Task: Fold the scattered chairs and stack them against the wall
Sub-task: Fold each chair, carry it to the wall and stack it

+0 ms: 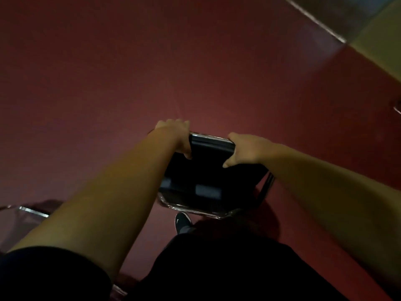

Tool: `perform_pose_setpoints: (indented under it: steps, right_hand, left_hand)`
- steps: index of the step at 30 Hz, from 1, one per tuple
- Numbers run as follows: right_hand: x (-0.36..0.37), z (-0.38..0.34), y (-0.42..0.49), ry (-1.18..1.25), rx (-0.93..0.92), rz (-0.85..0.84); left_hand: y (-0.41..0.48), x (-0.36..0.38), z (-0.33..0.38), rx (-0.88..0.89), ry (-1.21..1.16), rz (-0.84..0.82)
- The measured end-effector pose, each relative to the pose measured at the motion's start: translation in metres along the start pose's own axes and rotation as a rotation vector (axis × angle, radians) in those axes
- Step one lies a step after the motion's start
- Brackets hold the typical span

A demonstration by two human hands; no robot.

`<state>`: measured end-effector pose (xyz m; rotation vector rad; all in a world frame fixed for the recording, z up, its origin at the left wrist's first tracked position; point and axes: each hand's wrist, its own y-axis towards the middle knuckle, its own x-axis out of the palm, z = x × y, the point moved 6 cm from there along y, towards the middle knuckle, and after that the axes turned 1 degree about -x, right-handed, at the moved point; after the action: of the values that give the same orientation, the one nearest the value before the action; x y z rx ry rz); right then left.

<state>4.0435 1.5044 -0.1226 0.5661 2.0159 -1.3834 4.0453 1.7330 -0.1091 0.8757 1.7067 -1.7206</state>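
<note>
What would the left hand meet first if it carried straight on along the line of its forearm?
Probably only the red floor: past the left hand, which grips the chair, nothing else shows, though depth is unclear.

We see a dark red floor (108, 83) filling most of the view, dim and blurred. A dark shoe (183, 221) with a white mark stands on it. At upper right, a bright metal strip (314, 20) edges a yellow-green surface (382, 46).

Dark short sleeve (54, 272), black trousers (227, 268), white-marked black shoe (183, 221)
</note>
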Motion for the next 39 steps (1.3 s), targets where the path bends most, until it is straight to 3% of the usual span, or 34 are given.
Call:
perform_pose_setpoints:
  steps: [7, 17, 27, 35, 39]
  right_hand:
    - [0.017, 0.084, -0.030, 0.099, 0.212, 0.040]
    - [0.036, 0.218, -0.085, 0.413, 0.280, 0.085]
    - [0.051, 0.406, -0.151, 0.653, 0.358, 0.018]
    - [0.034, 0.578, -0.240, 0.680, 0.498, 0.170]
    - [0.031, 0.646, -0.300, 0.625, 0.595, 0.244]
  left_hand:
    - [0.029, -0.022, 0.080, 0.159, 0.151, -0.100]
    - [0.069, -0.054, 0.239, 0.282, 0.229, -0.139]
    - [0.104, -0.091, 0.475, 0.351, 0.429, -0.148]
    - [0.108, -0.146, 0.686, 0.510, 0.484, -0.053]
    - [0.089, -0.163, 0.785, 0.686, 0.505, 0.117]
